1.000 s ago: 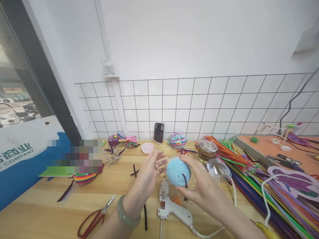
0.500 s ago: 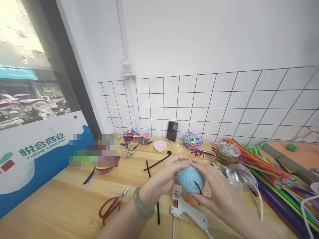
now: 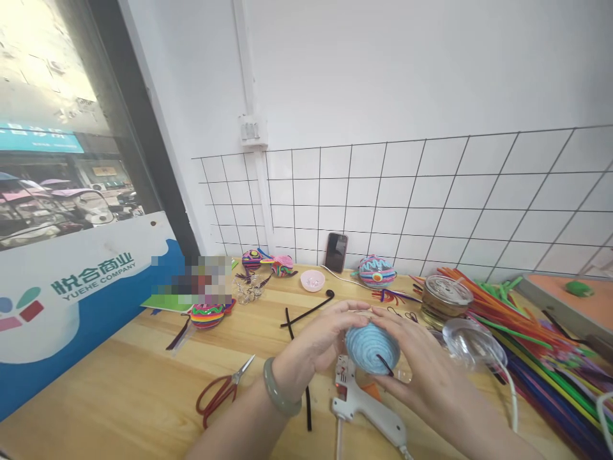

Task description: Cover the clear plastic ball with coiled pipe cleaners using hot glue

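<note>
Between my two hands is a light blue ball [image 3: 371,349] wound in spirals of fuzzy chenille stem, with a short dark stem sticking out low on its right. My left hand [image 3: 325,338], with a green bangle [image 3: 281,388] at the wrist, grips it from the left and top. My right hand [image 3: 417,354] wraps it from the right, thumb underneath. Just below the ball lies a white glue gun [image 3: 368,412] with a small red light. Black chenille stems [image 3: 306,310] lie to the left, and one passes partly hidden behind my left wrist.
Red-handled scissors [image 3: 223,391] lie left of my arm. Behind are a pink dish [image 3: 313,280], a phone [image 3: 336,252] against the wall and a striped ball [image 3: 377,273]. At right are a round tin [image 3: 446,297], a clear plastic shell [image 3: 472,342] and many coloured chenille stems [image 3: 541,383].
The whole view has shifted slightly, so things appear a little further right. Both hands keep the same hold on the blue ball.
</note>
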`<action>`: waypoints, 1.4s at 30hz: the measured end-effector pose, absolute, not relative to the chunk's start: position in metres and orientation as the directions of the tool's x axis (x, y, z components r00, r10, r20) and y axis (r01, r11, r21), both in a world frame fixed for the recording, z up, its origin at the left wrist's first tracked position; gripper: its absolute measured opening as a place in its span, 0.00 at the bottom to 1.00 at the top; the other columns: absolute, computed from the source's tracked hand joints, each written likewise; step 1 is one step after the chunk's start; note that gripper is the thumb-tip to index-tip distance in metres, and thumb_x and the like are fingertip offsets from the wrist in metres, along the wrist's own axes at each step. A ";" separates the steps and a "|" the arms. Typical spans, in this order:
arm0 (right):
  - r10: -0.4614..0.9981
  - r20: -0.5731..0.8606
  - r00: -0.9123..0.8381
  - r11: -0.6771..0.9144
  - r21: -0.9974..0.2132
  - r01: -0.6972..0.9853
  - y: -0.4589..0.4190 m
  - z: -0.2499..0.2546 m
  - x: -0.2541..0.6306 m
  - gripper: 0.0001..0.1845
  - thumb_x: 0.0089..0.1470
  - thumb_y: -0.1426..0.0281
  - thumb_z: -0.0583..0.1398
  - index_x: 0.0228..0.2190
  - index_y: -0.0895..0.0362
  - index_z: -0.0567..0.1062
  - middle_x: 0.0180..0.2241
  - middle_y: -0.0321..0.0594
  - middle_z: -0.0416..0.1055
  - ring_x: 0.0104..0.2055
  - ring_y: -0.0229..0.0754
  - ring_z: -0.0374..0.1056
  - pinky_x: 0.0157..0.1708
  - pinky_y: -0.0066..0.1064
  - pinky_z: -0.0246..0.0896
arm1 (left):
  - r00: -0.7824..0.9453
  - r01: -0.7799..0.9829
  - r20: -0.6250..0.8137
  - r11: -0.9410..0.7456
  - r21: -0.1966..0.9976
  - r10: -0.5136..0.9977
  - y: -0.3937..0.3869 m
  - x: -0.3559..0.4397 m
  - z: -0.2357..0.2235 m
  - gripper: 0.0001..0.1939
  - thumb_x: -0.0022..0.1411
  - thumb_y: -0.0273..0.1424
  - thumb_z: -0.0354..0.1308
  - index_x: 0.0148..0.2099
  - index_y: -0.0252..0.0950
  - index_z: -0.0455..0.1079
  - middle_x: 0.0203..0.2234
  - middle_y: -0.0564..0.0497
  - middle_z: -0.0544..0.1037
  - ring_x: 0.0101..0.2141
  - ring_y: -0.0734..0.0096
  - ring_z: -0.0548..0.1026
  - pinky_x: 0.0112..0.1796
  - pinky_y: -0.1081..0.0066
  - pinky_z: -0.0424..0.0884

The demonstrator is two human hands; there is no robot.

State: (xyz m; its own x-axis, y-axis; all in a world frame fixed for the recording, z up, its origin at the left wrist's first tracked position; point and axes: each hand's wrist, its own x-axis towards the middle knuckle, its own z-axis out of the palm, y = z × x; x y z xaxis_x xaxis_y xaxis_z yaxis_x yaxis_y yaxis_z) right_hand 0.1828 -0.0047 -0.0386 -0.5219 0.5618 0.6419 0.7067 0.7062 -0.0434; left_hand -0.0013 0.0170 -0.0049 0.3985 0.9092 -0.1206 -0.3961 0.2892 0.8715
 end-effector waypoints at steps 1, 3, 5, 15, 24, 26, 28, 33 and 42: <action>0.560 0.647 -0.518 0.707 -0.046 0.706 -0.004 -0.039 0.183 0.33 0.54 0.66 0.60 0.59 0.54 0.56 0.56 0.50 0.68 0.56 0.55 0.66 0.50 0.52 0.66 | 0.399 -0.395 -0.124 0.292 0.871 0.908 0.017 -0.001 -0.005 0.20 0.41 0.28 0.68 0.41 0.34 0.73 0.35 0.49 0.74 0.33 0.69 0.70 0.34 0.69 0.62; 0.551 0.656 -0.515 0.711 -0.047 0.702 -0.004 -0.040 0.182 0.33 0.54 0.67 0.60 0.59 0.55 0.56 0.55 0.51 0.68 0.56 0.55 0.66 0.51 0.52 0.65 | 0.400 -0.397 -0.128 0.297 0.869 0.908 0.017 -0.002 -0.006 0.21 0.42 0.28 0.68 0.41 0.34 0.73 0.34 0.48 0.74 0.33 0.69 0.70 0.34 0.69 0.62; 0.544 0.663 -0.513 0.714 -0.045 0.699 -0.004 -0.041 0.182 0.33 0.54 0.66 0.60 0.59 0.55 0.56 0.55 0.51 0.69 0.55 0.55 0.67 0.51 0.52 0.65 | 0.399 -0.404 -0.127 0.298 0.865 0.908 0.017 -0.002 -0.007 0.20 0.41 0.27 0.68 0.41 0.34 0.73 0.34 0.49 0.74 0.33 0.70 0.69 0.34 0.69 0.62; 0.539 0.665 -0.517 0.725 -0.054 0.686 -0.002 -0.042 0.183 0.32 0.54 0.65 0.60 0.58 0.54 0.57 0.55 0.51 0.69 0.56 0.55 0.67 0.50 0.51 0.65 | 0.434 -0.441 -0.097 0.305 0.844 0.896 0.019 -0.002 -0.008 0.19 0.41 0.26 0.69 0.39 0.33 0.75 0.36 0.47 0.74 0.36 0.67 0.70 0.36 0.68 0.62; 0.550 0.658 -0.514 0.721 -0.063 0.690 -0.007 -0.034 0.181 0.30 0.54 0.69 0.59 0.57 0.54 0.57 0.55 0.51 0.69 0.55 0.55 0.67 0.50 0.52 0.66 | 0.474 -0.443 -0.080 0.316 0.839 0.877 0.019 -0.002 -0.008 0.17 0.43 0.29 0.69 0.39 0.32 0.76 0.34 0.47 0.75 0.34 0.68 0.70 0.36 0.68 0.63; 0.557 0.646 -0.522 0.725 -0.070 0.686 -0.008 -0.031 0.180 0.31 0.54 0.69 0.60 0.57 0.55 0.56 0.55 0.52 0.68 0.56 0.55 0.66 0.51 0.52 0.65 | 0.486 -0.446 -0.065 0.311 0.839 0.872 0.019 -0.002 -0.008 0.17 0.44 0.30 0.69 0.38 0.32 0.76 0.34 0.47 0.75 0.34 0.68 0.70 0.37 0.69 0.63; 0.561 0.634 -0.532 0.728 -0.071 0.682 -0.009 -0.027 0.179 0.32 0.54 0.71 0.60 0.58 0.56 0.55 0.55 0.53 0.68 0.57 0.55 0.65 0.51 0.52 0.65 | 0.492 -0.448 -0.050 0.302 0.841 0.869 0.019 -0.002 -0.007 0.16 0.45 0.29 0.69 0.39 0.32 0.76 0.35 0.47 0.76 0.36 0.68 0.71 0.38 0.69 0.63; 0.557 0.647 -0.521 0.721 -0.065 0.690 -0.010 -0.027 0.178 0.35 0.53 0.72 0.60 0.58 0.58 0.53 0.55 0.56 0.68 0.57 0.55 0.66 0.51 0.53 0.66 | 0.491 -0.439 -0.050 0.297 0.848 0.870 0.019 -0.003 -0.007 0.15 0.47 0.29 0.68 0.40 0.32 0.75 0.36 0.46 0.76 0.37 0.66 0.71 0.39 0.68 0.64; 0.561 0.667 -0.491 0.723 -0.105 0.683 -0.012 -0.026 0.177 0.31 0.51 0.73 0.60 0.56 0.55 0.57 0.55 0.53 0.68 0.56 0.56 0.67 0.51 0.52 0.67 | 0.472 -0.425 -0.060 0.286 0.859 0.880 0.015 -0.003 -0.003 0.14 0.47 0.31 0.67 0.39 0.32 0.75 0.36 0.46 0.76 0.38 0.66 0.71 0.39 0.69 0.64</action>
